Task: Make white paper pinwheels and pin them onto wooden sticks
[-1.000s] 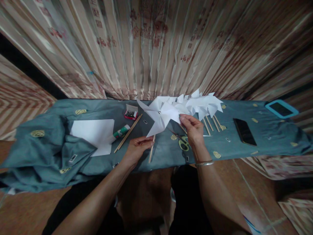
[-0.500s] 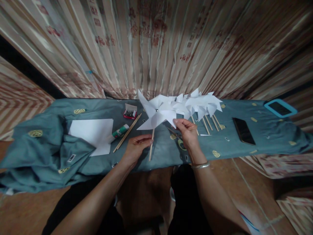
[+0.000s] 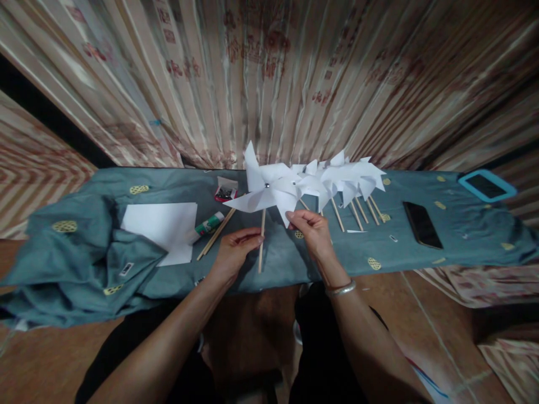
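The head-worn camera looks forward and down over the cloth.

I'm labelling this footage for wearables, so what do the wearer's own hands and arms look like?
No sleeves or gloves show. The left hand has a bare wrist; the right hand has a shiny, silver-coloured bangle around its wrist.

Your paper pinwheel: plain white w/ a silver pin at ctr; its stick is pale tan, same as the loose sticks. Other pinwheels & paper sheets: also plain white. Cloth: dk grey-teal w/ yellow latticed ovals. Glue stick: green & white. Pin box: red w/ whitish flap. Phone: blk. Tablet: lt-blue frame, dk screen. Your bangle: silver; trousers: blk. Curtain: beige/brown stripes w/ reddish motifs.
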`<action>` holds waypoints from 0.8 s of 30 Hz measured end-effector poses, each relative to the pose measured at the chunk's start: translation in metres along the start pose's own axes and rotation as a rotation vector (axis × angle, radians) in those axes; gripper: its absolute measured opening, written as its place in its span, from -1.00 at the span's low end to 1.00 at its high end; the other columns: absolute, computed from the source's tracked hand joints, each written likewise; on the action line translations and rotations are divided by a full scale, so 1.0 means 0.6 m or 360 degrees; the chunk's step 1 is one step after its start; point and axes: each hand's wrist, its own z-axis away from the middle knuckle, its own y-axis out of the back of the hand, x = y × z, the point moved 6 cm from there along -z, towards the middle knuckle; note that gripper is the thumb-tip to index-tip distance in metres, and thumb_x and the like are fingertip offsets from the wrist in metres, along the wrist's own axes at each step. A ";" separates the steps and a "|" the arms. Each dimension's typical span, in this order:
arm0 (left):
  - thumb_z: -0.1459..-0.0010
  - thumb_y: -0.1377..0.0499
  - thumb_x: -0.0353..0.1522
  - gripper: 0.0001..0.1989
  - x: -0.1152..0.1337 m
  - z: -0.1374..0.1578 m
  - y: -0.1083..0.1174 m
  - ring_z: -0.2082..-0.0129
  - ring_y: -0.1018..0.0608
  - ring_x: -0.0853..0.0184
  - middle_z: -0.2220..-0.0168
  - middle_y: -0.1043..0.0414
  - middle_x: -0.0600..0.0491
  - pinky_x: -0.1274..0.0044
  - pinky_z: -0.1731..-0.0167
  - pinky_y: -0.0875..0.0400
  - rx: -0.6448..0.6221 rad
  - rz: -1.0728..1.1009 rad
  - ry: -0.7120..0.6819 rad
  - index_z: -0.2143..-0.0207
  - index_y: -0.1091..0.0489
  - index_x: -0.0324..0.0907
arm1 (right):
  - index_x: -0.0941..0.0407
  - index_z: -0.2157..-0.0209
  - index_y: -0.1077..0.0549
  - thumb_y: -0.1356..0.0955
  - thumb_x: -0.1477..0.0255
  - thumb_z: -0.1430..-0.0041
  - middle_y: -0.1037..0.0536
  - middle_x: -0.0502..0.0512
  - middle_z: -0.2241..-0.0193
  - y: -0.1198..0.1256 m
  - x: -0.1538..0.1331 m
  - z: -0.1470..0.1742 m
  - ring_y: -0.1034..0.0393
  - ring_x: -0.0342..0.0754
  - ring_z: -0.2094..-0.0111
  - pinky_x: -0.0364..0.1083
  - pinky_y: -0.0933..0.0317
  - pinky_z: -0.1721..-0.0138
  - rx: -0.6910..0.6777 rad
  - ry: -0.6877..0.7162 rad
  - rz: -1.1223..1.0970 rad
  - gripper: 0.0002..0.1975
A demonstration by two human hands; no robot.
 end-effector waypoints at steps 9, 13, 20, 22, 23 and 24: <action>0.38 -0.47 -0.28 -0.66 0.002 -0.002 0.000 0.43 -0.49 0.38 0.44 -0.57 0.04 0.53 0.30 -0.38 0.0013 0.0048 0.0000 0.44 -0.60 -0.18 | 0.09 0.64 -0.51 -0.48 0.15 0.10 -0.46 -0.05 0.67 -0.024 0.009 0.013 -0.26 -0.18 0.57 -0.15 -0.15 0.44 -0.0145 -0.0059 -0.0037 -0.69; 0.38 -0.47 -0.28 -0.67 0.002 -0.001 -0.001 0.44 -0.48 0.40 0.46 -0.57 0.05 0.55 0.31 -0.37 0.0006 0.0057 0.0003 0.45 -0.60 -0.18 | 0.09 0.63 -0.53 -0.47 0.12 0.08 -0.50 -0.02 0.66 -0.031 0.011 0.018 -0.31 -0.16 0.56 -0.14 -0.21 0.41 -0.0192 -0.0080 -0.0045 -0.68; 0.38 -0.47 -0.27 -0.65 0.003 0.001 -0.003 0.43 -0.49 0.37 0.45 -0.57 0.04 0.51 0.26 -0.37 -0.0026 0.0038 -0.0010 0.43 -0.60 -0.19 | 0.09 0.62 -0.53 -0.46 0.10 0.06 -0.52 -0.02 0.64 -0.043 0.013 0.025 -0.32 -0.18 0.57 -0.16 -0.21 0.42 -0.0316 -0.0105 -0.0050 -0.66; 0.37 -0.46 -0.27 -0.66 0.002 0.001 -0.003 0.43 -0.50 0.37 0.45 -0.57 0.04 0.51 0.26 -0.38 -0.0026 0.0028 -0.0008 0.43 -0.60 -0.19 | 0.09 0.64 -0.52 -0.46 0.09 0.07 -0.52 -0.01 0.64 -0.047 0.013 0.026 -0.32 -0.18 0.57 -0.16 -0.21 0.43 -0.0347 -0.0107 -0.0056 -0.64; 0.36 -0.46 -0.27 -0.66 0.002 0.001 -0.004 0.44 -0.50 0.38 0.45 -0.57 0.04 0.51 0.26 -0.38 -0.0023 0.0029 -0.0008 0.43 -0.60 -0.19 | 0.09 0.64 -0.51 -0.46 0.08 0.08 -0.52 -0.01 0.64 -0.049 0.012 0.026 -0.32 -0.18 0.57 -0.16 -0.21 0.43 -0.0359 -0.0104 -0.0057 -0.64; 0.36 -0.46 -0.27 -0.67 0.001 0.001 -0.004 0.44 -0.49 0.38 0.46 -0.57 0.04 0.51 0.26 -0.38 -0.0019 0.0032 -0.0007 0.44 -0.60 -0.19 | 0.09 0.65 -0.50 -0.46 0.08 0.08 -0.52 -0.01 0.64 -0.051 0.012 0.027 -0.32 -0.17 0.57 -0.16 -0.21 0.43 -0.0370 -0.0101 -0.0058 -0.63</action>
